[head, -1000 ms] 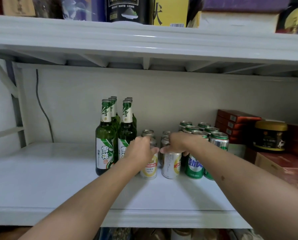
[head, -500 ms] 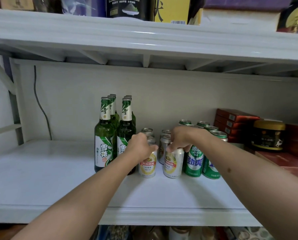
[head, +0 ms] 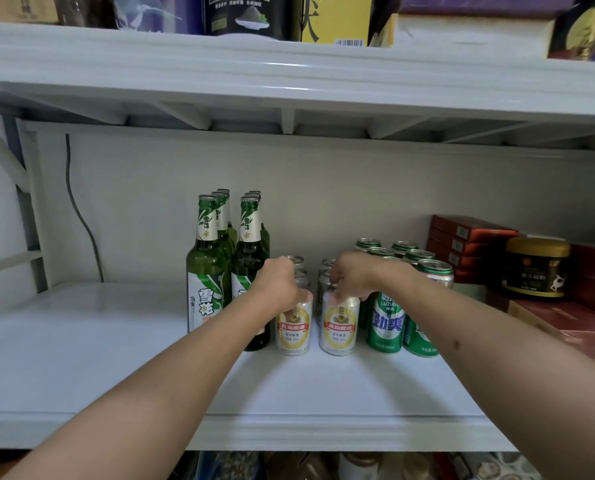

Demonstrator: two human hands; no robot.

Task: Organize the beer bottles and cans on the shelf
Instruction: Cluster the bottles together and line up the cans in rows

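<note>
On the white shelf [head: 81, 358], green beer bottles [head: 206, 271] stood upright in two rows running back toward the wall; the front labels carried the characters 雪花, with 勃爽 down the side. To their right stood two rows of silver cans. The left silver can [head: 293, 329] and the right silver can [head: 338, 327] in front each showed a gold crest over a red band reading 燕京啤酒. Further right, the green cans [head: 386, 323] stood in rows, the front one lettered LAOSHAN above large 劲爽.

The left hand [head: 278, 284] was curled down over the top of the left silver can, fingers wrapped around its rim, hiding the lid. The right hand [head: 353, 277] was closed on the top of the right silver can, fingertips pinching its upper edge. Both cans stood upright on the shelf, just beside each other with a narrow gap between.

At the far right sat a dark jar [head: 535, 268] with a gold lid and stacked red boxes [head: 462, 237]; their print was too small to read.
</note>
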